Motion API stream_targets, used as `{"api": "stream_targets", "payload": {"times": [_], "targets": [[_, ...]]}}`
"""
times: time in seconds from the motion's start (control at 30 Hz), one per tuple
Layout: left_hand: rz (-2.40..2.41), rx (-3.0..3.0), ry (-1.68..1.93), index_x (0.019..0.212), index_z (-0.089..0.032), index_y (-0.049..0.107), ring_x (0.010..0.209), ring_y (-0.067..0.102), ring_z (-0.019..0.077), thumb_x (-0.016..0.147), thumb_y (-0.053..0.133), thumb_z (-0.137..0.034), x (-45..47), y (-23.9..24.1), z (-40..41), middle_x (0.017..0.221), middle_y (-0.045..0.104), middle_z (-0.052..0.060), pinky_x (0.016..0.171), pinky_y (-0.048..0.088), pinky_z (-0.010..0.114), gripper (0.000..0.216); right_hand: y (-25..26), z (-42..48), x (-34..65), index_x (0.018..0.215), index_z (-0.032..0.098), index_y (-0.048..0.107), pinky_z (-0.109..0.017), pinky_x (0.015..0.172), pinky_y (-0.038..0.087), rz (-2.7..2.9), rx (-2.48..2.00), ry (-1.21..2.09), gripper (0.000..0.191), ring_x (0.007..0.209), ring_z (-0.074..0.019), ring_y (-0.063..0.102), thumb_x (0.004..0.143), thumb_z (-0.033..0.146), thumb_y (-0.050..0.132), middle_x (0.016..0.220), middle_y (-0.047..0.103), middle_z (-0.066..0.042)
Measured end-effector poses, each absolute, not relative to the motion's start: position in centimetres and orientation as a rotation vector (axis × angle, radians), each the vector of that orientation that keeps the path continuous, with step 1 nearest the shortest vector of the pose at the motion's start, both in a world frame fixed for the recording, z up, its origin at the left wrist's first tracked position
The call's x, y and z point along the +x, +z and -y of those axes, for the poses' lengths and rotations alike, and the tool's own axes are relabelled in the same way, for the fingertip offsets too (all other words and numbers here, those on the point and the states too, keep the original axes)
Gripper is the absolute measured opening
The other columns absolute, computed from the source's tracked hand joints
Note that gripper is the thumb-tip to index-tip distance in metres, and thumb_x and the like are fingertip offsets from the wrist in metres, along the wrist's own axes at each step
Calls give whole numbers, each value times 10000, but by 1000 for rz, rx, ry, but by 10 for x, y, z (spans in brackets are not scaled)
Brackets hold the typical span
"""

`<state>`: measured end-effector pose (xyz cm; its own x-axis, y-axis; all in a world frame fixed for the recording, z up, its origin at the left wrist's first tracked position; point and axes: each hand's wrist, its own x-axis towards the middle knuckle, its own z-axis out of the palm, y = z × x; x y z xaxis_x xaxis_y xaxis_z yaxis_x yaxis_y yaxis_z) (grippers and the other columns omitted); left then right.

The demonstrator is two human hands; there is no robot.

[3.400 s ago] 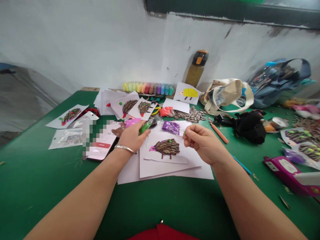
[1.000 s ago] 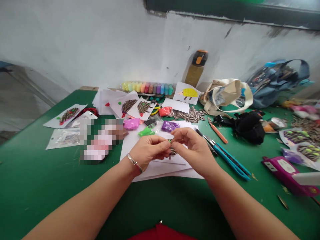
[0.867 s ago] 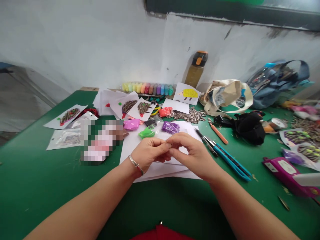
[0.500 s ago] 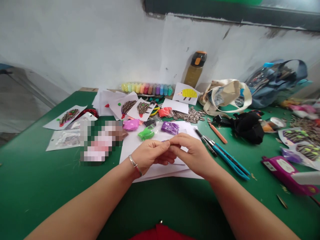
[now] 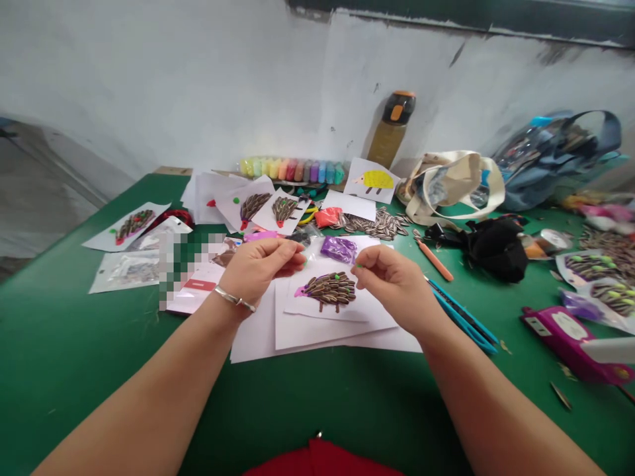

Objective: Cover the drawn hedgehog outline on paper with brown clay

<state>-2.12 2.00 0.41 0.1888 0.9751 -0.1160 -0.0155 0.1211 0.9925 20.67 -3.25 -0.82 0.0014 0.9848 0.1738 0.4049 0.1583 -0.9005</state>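
Above the white sheets my right hand (image 5: 389,276) is closed in a pinch, with a tiny bit of green clay (image 5: 358,266) at its fingertips. My left hand (image 5: 262,264), wearing a silver bracelet (image 5: 233,299), has its fingers pressed together; what they hold, if anything, cannot be made out. Between and below the hands lies a hedgehog picture (image 5: 330,291) with a pink snout, a body of striped seeds and small green dots. A purple clay packet (image 5: 338,249) lies just behind it. Part of a pink packet (image 5: 260,236) shows behind my left hand.
Loose sunflower seeds (image 5: 380,223), a red clay packet (image 5: 328,217) and finished hedgehog cards (image 5: 285,210) lie farther back. Right of my hand are blue tweezers (image 5: 464,320), an orange-handled tool (image 5: 434,259) and a magenta glue gun (image 5: 560,340). A bottle (image 5: 391,129) stands by the wall.
My hands, together half a second ago, have moved apart to the left and right. The hedgehog picture between them has come into view, and a green bit shows at my right fingertips.
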Motion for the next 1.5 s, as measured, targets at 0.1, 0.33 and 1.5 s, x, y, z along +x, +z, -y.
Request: {"api": "stream_targets", "payload": {"times": [0.1,0.33,1.5], "targets": [[-1160,1276,1044,835,-149,742,739,696,175,717,762,-468,-21,2,-21,795,728,57,757,590,331,341,-11,32,206,1005,231,664,-326,740,482,1570,-1411,807,187,776,-153,619,865,248,541,910,666,-16],[-1243,1417,1076,838,-142,744,752,709,175,773,716,-436,-21,0,-23,812,737,65,748,592,299,302,-3,33,207,803,214,677,-278,617,435,1712,-1526,737,165,633,-133,573,868,326,575,659,630,22],[-1334,1706,975,806,-180,743,745,684,201,819,635,-443,-20,-4,-23,740,741,31,719,527,330,284,-30,24,195,869,208,736,-319,737,388,2321,-1401,295,240,791,-195,515,899,151,505,841,650,-66]]}}
